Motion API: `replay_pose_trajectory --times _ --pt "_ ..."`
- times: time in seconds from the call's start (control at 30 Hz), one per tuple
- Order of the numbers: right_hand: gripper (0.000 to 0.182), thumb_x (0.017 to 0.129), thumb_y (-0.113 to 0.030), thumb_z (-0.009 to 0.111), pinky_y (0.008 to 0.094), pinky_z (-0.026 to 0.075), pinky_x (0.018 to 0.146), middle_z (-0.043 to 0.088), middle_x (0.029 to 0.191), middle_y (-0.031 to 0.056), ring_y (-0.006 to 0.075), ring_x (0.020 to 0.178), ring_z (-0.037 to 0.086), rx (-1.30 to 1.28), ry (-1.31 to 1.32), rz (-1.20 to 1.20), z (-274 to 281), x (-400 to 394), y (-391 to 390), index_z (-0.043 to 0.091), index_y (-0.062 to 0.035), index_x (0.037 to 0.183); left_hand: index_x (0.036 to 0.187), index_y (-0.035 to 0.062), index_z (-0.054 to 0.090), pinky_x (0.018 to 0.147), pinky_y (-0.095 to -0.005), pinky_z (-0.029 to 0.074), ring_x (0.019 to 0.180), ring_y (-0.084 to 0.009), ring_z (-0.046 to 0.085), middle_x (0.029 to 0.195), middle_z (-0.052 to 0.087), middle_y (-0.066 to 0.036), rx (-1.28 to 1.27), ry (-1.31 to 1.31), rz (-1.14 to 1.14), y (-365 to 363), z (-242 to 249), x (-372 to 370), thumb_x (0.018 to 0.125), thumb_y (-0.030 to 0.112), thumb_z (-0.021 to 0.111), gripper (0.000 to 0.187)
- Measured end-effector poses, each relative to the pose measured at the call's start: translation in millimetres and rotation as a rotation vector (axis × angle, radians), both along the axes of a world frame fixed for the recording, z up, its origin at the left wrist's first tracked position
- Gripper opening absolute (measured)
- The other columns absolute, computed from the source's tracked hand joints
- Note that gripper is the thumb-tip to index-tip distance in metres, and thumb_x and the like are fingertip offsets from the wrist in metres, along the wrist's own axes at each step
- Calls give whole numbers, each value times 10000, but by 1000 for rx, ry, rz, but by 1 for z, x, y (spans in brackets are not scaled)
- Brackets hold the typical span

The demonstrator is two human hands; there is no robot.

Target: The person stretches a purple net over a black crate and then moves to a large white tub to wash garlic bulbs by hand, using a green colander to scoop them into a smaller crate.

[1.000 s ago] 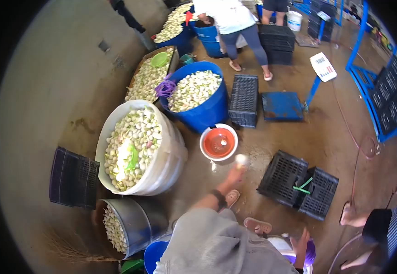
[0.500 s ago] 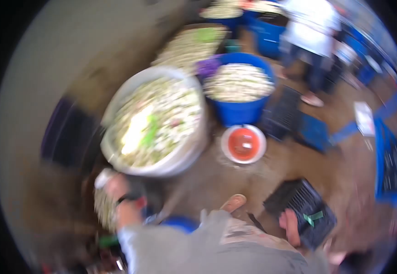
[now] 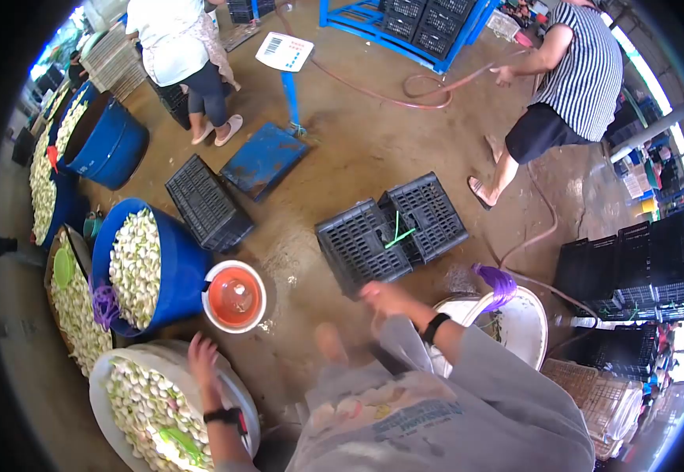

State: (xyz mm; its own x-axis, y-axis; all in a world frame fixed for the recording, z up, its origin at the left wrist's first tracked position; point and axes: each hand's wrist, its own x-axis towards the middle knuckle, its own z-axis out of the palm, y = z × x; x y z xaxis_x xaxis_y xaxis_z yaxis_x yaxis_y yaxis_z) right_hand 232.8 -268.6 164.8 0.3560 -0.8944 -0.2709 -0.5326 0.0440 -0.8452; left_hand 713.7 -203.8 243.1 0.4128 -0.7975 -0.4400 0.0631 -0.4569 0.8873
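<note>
My left hand [image 3: 204, 363] has its fingers spread, beside and partly over the rim of a large white tub [image 3: 240, 385] full of small white-and-green vegetable pieces [image 3: 141, 397]. A bright green scoop-like thing [image 3: 181, 444] lies on top of them. My right hand [image 3: 389, 301], a little blurred, reaches forward with thumb and fingers apart and nothing visible in it. Its fingertips are right by the near corner of a black plastic crate [image 3: 354, 244]. Against that stands another black crate [image 3: 428, 216], with green strips [image 3: 399, 236] at the join. Both wrists wear dark bands.
Left of centre are a blue barrel [image 3: 173, 275] of the same pieces and a bowl of reddish liquid [image 3: 234, 297]. A blue platform scale [image 3: 263, 161] and black crate [image 3: 208, 204] lie ahead. A white bucket [image 3: 527, 322] stands right. Two people stand ahead; a hose [image 3: 547, 212] crosses the floor.
The view has swung right, so the white tub and blue barrel now sit farther left. My left hand has come off a pale item near the tub; my right hand has reached forward beside the crates.
</note>
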Motion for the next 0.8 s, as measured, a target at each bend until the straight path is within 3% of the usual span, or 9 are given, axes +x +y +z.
replay_pose_trajectory --times 0.07,0.17,0.27,0.5,0.6,0.7,0.73,0.77,0.8 --pt "156 809 -180 510 367 467 761 637 882 96 281 854 597 -9 135 -259 1 -57 -31 620 -124 905 1223 39 457 830 -264 421 934 -144 536 1105 538 -69 -177 -143 -403 -93 -11 -75 861 111 524 375" --pt "216 771 -48 473 310 476 684 631 779 60 227 751 610 25 307 -542 -25 -121 -80 614 -107 924 1175 12 495 870 -269 415 1014 -154 531 1091 557 -70 -67 -113 -617 -170 -19 -196 878 50 463 301" --pt "155 795 -145 502 394 484 675 633 868 116 302 792 608 -68 493 -478 -81 -152 -112 588 -92 912 1161 40 505 827 -325 449 975 -212 567 1089 579 -96 -210 -233 -829 -187 -74 -278 902 125 448 278" --pt "112 763 -155 486 443 488 635 636 792 125 311 735 625 -25 720 116 -142 -144 -137 577 -92 754 1103 133 552 784 -363 464 956 -272 575 1078 591 -119 176 -307 -1124 -160 -98 -401 879 224 470 255" --pt "182 787 -221 553 385 453 542 598 663 150 245 578 602 -45 387 -152 -141 -147 -128 566 -58 708 1120 73 540 720 -285 486 799 -173 616 916 627 -92 36 -422 -1079 -136 -127 -406 880 134 498 251" --pt "180 797 -195 537 311 392 450 527 581 70 152 489 519 453 -252 -711 -121 -150 -145 528 -53 686 1143 69 525 721 -273 481 806 -144 604 911 624 -80 141 -273 -954 -130 -125 -407 886 132 492 267" --pt "213 816 -202 526 234 310 390 431 552 -12 76 451 411 366 -404 -736 -100 -155 -154 499 -66 655 1152 68 518 720 -266 479 808 -134 598 918 622 -76 80 -259 -946 -127 -135 -403 887 128 491 273" --pt "188 828 -196 516 207 253 364 401 545 -51 47 426 366 -112 -274 -729 -71 -157 -170 508 -99 667 1160 67 511 720 -260 476 811 -124 592 926 619 -72 26 -241 -937 -125 -148 -401 888 125 489 279" --pt "209 823 -221 496 238 298 429 422 543 -6 86 464 378 399 -657 -918 -36 -175 -176 509 -79 670 1168 68 505 720 -254 474 810 -118 587 932 617 -69 11 -226 -912 -116 -158 -399 888 121 489 286"
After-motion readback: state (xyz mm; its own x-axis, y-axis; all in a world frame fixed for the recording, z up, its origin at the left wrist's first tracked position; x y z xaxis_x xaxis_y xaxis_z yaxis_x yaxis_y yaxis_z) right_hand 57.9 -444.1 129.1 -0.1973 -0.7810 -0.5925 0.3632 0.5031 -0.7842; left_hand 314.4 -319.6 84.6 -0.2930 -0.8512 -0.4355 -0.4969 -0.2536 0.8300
